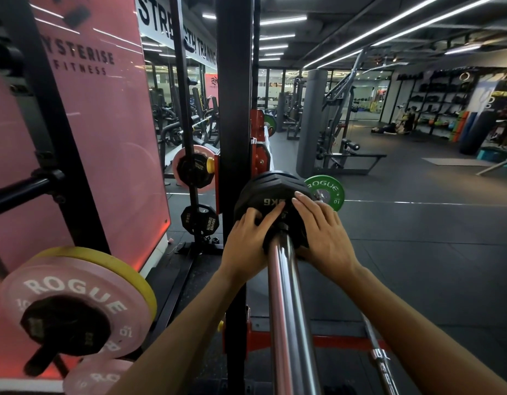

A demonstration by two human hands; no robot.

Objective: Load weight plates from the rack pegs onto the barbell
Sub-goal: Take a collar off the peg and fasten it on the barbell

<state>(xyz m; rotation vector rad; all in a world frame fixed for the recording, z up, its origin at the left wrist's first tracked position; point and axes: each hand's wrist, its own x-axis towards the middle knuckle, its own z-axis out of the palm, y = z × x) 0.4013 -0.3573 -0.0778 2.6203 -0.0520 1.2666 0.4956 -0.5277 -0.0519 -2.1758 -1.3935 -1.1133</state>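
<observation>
black plate [271, 195] sits on the barbell sleeve [286, 280]; left hand [248, 238] and right hand [322, 232] press flat-fingered either side, seating it evenly.

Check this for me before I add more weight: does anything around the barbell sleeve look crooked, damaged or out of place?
Nothing stands out. Both hands, left and right, press flat on a black plate seated on the barbell sleeve.

left hand [248, 233] seemingly flat, right hand [322, 232] flat
</observation>
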